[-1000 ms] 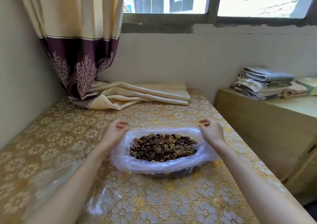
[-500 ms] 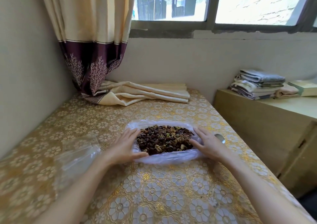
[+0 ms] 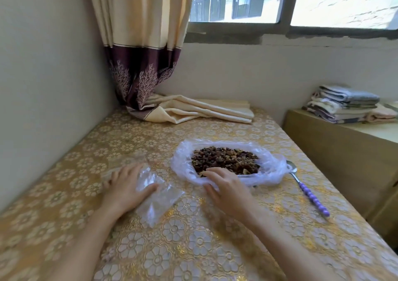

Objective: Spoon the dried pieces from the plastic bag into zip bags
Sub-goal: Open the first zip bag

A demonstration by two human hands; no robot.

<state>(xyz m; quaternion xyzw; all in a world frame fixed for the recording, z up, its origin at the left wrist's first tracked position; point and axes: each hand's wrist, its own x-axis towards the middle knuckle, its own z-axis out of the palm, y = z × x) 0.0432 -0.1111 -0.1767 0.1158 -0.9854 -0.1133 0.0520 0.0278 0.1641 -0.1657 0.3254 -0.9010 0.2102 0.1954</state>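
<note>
Home room: curtain (image 3: pixel 140 50), folded linens (image 3: pixel 346 104), floral tablecloth (image 3: pixel 193 248).

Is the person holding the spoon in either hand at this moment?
No, the spoon lies on the table right of the plastic bag, untouched by either hand.

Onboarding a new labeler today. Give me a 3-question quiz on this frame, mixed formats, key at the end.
1. True or false: the spoon is held in the right hand.
2. Multiple choice: the left hand rests on
A. the folded curtain
B. a clear zip bag
C. the stacked towels
3. Fill in: the dried pieces sit in an open ____ bag on the table.

Key:
1. False. It lies on the tablecloth, right of the bag, untouched.
2. B
3. plastic
</note>
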